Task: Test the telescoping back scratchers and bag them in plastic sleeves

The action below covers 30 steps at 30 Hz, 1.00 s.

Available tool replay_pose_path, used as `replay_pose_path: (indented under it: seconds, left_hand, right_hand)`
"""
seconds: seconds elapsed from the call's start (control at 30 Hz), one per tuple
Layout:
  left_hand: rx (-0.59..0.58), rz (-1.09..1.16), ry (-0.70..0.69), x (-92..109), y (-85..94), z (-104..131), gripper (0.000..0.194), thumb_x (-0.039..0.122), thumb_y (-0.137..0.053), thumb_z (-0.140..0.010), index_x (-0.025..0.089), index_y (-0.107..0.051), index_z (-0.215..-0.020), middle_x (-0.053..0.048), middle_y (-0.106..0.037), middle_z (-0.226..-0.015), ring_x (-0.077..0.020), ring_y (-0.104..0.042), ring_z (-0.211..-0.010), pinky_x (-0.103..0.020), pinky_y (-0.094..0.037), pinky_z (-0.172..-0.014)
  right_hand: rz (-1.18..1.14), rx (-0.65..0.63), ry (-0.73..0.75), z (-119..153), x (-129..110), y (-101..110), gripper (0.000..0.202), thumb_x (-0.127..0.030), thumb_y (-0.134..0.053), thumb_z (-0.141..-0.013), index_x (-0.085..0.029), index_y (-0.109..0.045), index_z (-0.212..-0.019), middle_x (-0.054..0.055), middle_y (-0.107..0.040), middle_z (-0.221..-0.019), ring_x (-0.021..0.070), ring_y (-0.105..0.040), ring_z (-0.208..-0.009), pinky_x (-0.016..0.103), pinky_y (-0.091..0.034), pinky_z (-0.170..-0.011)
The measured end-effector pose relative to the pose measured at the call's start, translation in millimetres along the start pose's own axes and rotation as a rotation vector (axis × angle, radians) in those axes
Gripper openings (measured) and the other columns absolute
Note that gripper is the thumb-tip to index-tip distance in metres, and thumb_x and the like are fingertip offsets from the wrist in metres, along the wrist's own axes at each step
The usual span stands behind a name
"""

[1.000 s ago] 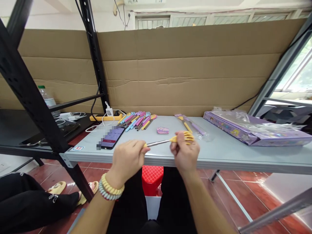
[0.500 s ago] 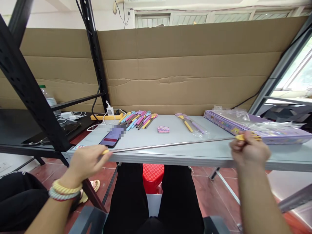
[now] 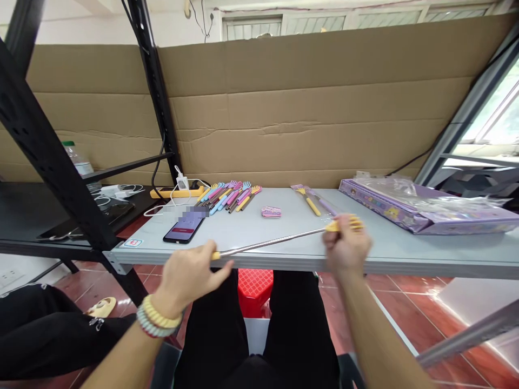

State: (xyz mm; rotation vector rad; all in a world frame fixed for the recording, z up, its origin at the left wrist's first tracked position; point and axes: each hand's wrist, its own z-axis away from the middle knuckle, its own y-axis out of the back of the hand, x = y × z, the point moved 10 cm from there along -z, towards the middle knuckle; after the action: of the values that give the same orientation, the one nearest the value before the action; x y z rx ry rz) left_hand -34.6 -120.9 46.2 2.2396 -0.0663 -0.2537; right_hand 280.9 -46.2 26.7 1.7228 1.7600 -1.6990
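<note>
A yellow telescopic back scratcher (image 3: 279, 238) is stretched between my hands, its thin metal rod drawn out above the table's front edge. My left hand (image 3: 190, 275) is closed round the yellow handle end. At the other end my right hand (image 3: 346, 246) grips just below the yellow claw head, which pokes out past the fist. Further back lies a pile of back scratchers (image 3: 231, 197) in yellow, pink, blue and purple. Another yellow back scratcher (image 3: 308, 202) rests beside a purple one (image 3: 327, 206) in clear wrapping. A small stack of purple cards (image 3: 271, 212) sits between them.
A phone (image 3: 184, 227) lies at the table's left, near a yellow power strip (image 3: 194, 192) with a white charger. To the right stands a purple box (image 3: 446, 219) with clear plastic bags on it. Cardboard (image 3: 304, 108) walls the back; a black metal post (image 3: 60, 156) rises at left.
My hands have come closer together, the left moving right and the right moving left. The rod between them is much shorter than before.
</note>
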Motion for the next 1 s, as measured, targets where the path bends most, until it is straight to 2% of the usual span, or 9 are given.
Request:
replay_pose_path:
  seconds: [0.1,0.23,0.33,0.43,0.5,0.6,0.73,0.93,1.0]
  left_hand:
    - [0.001,0.048,0.1,40.5,0.9,-14.2,0.032,0.052,-0.049,-0.082,0.021,-0.057,-0.077,-0.001,-0.059,-0.051,-0.0189,-0.059,-0.049,-0.027,-0.026,-0.047]
    - [-0.001,0.1,0.158,49.1,-4.0,-13.4,0.023,0.044,-0.055,-0.08,0.021,-0.057,-0.082,0.0,-0.061,-0.053,-0.0204,-0.059,-0.049,-0.029,-0.027,-0.047]
    - [-0.014,0.231,0.032,48.1,-14.1,-0.5,0.013,0.032,-0.051,-0.085,0.021,-0.057,-0.084,0.0,-0.065,-0.063,-0.0169,-0.061,-0.055,-0.028,-0.032,-0.05]
    - [0.055,0.32,-0.151,52.9,-10.5,11.9,0.013,0.021,-0.046,-0.09,0.021,-0.059,-0.09,0.0,-0.068,-0.074,-0.0147,-0.062,-0.064,-0.028,-0.038,-0.058]
    - [0.128,0.32,-0.223,56.0,-2.5,14.6,0.016,0.022,-0.045,-0.092,0.021,-0.06,-0.099,0.0,-0.067,-0.076,-0.015,-0.06,-0.065,-0.029,-0.039,-0.06]
    - [0.206,0.306,-0.203,53.2,5.5,6.1,0.022,0.029,-0.044,-0.094,0.018,-0.059,-0.106,-0.002,-0.066,-0.075,-0.0154,-0.056,-0.061,-0.03,-0.038,-0.06]
    - [0.149,0.386,0.008,21.1,-9.5,-29.7,0.027,0.037,-0.042,-0.093,0.018,-0.061,-0.088,-0.003,-0.066,-0.074,-0.0163,-0.056,-0.063,-0.03,-0.04,-0.063]
    - [-0.156,0.526,0.581,-80.2,-80.2,-109.7,0.048,0.044,-0.032,-0.093,0.016,-0.066,-0.074,-0.008,-0.068,-0.074,-0.0215,-0.062,-0.074,-0.03,-0.042,-0.063]
    - [-0.173,0.488,0.712,-107.2,-97.2,-132.9,0.046,0.042,-0.036,-0.091,0.013,-0.069,-0.077,-0.014,-0.07,-0.084,-0.0251,-0.064,-0.085,-0.031,-0.044,-0.07]
  right_hand:
    - [0.073,-0.197,-0.082,74.2,31.9,-57.5,0.037,-0.053,-0.064,-0.076,-0.018,-0.053,-0.072,-0.007,-0.042,-0.042,0.0076,-0.04,-0.037,0.022,-0.032,-0.037]
    - [0.089,-0.338,-0.155,110.0,55.3,-70.2,0.036,-0.055,-0.058,-0.081,-0.02,-0.052,-0.075,-0.006,-0.045,-0.042,0.0084,-0.04,-0.036,0.023,-0.032,-0.037]
    - [0.143,-0.415,-0.237,94.8,65.8,-56.2,0.037,-0.054,-0.063,-0.078,-0.018,-0.055,-0.076,-0.004,-0.048,-0.043,0.0078,-0.039,-0.035,0.022,-0.03,-0.035]
    - [0.143,-0.304,-0.213,63.5,55.0,-36.4,0.038,-0.054,-0.066,-0.075,-0.017,-0.056,-0.08,-0.005,-0.047,-0.043,0.0076,-0.04,-0.036,0.021,-0.029,-0.035]
    - [0.156,-0.301,-0.188,46.5,45.0,-39.3,0.04,-0.053,-0.068,-0.073,-0.016,-0.056,-0.084,-0.007,-0.045,-0.042,0.0074,-0.039,-0.036,0.02,-0.028,-0.035]
    - [0.224,-0.418,-0.19,26.8,40.7,-61.4,0.048,-0.059,-0.067,-0.071,-0.017,-0.054,-0.092,-0.007,-0.047,-0.044,0.008,-0.038,-0.036,0.021,-0.027,-0.035]
    - [0.384,-0.606,-0.192,8.6,54.5,-82.1,0.066,-0.072,-0.052,-0.073,-0.018,-0.047,-0.11,-0.001,-0.06,-0.059,0.0115,-0.048,-0.046,0.023,-0.031,-0.041]
    - [0.743,-0.693,-0.161,4.0,80.0,-66.7,0.063,-0.071,-0.038,-0.082,-0.018,-0.051,-0.112,0.003,-0.064,-0.074,0.0148,-0.054,-0.066,0.028,-0.041,-0.061]
    - [0.772,-0.731,-0.14,7.8,80.8,-67.6,0.061,-0.07,-0.035,-0.084,-0.018,-0.054,-0.109,0.004,-0.064,-0.077,0.0154,-0.055,-0.07,0.029,-0.042,-0.067]
